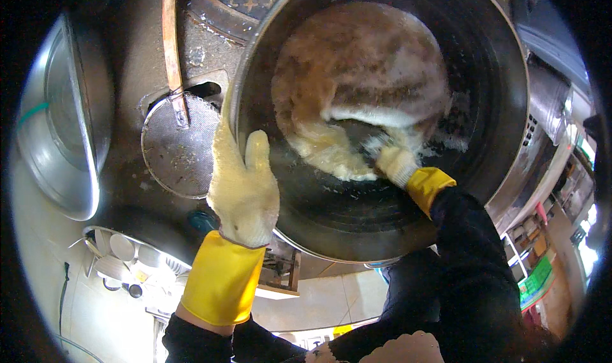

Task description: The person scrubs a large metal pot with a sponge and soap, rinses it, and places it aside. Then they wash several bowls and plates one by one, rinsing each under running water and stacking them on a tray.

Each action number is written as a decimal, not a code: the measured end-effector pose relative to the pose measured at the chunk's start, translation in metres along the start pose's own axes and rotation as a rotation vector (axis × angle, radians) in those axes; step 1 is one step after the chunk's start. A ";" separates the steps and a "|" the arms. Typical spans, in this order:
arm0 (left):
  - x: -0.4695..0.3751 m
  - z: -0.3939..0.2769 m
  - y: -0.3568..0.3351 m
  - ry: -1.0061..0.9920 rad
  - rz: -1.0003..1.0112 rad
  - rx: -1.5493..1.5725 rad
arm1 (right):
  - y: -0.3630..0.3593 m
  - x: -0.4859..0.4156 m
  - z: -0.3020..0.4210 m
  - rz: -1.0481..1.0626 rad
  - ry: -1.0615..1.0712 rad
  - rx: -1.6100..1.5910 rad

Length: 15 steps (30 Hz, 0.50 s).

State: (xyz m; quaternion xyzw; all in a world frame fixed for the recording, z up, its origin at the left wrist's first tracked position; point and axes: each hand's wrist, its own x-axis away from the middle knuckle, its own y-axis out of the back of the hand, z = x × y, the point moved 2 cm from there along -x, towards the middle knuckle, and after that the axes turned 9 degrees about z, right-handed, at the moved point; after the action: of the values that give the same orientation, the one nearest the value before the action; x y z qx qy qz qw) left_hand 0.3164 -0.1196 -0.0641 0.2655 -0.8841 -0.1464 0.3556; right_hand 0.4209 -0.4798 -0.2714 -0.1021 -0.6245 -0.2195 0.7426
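Note:
A large, deep metal pot (519,90) stands tilted before me, with brownish, foamy liquid (363,57) pooled inside. My left hand (246,186), in a cream knit glove over a yellow rubber cuff, grips the pot's left rim, thumb on the inner side. My right hand (397,164), gloved the same way, is inside the pot at the liquid's lower edge. Its fingers close around something blurred that looks like a scrubber (375,145); splashing water partly hides it. Close to my left hand lies a round wire-mesh strainer (179,147) with a wooden handle (170,42).
A big metal basin or lid (69,124) stands at the far left. Stacked white dishes (122,255) are at the lower left. A round iron burner plate (224,9) is behind the strainer. Shelves with goods (535,262) stand at the right.

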 end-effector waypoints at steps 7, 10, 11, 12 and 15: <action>0.000 0.000 0.001 0.048 0.031 -0.052 | 0.082 -0.013 0.101 -0.354 0.368 -0.544; 0.000 -0.003 0.002 0.086 0.019 -0.014 | 0.159 -0.041 0.120 -0.548 0.368 -0.207; 0.000 -0.004 0.002 0.101 0.013 -0.031 | 0.181 -0.049 0.107 -0.604 0.342 -0.138; -0.001 -0.004 0.001 0.111 0.012 -0.042 | 0.202 -0.058 0.091 -0.655 0.308 -0.083; -0.005 -0.004 0.002 0.031 0.014 -0.063 | 0.249 -0.072 0.018 -0.780 0.153 0.026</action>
State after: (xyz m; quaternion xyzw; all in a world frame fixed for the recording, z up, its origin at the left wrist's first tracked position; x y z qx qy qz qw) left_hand 0.3213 -0.1158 -0.0632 0.2501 -0.8754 -0.1674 0.3783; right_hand 0.5088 -0.2377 -0.3068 0.1689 -0.5617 -0.4843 0.6491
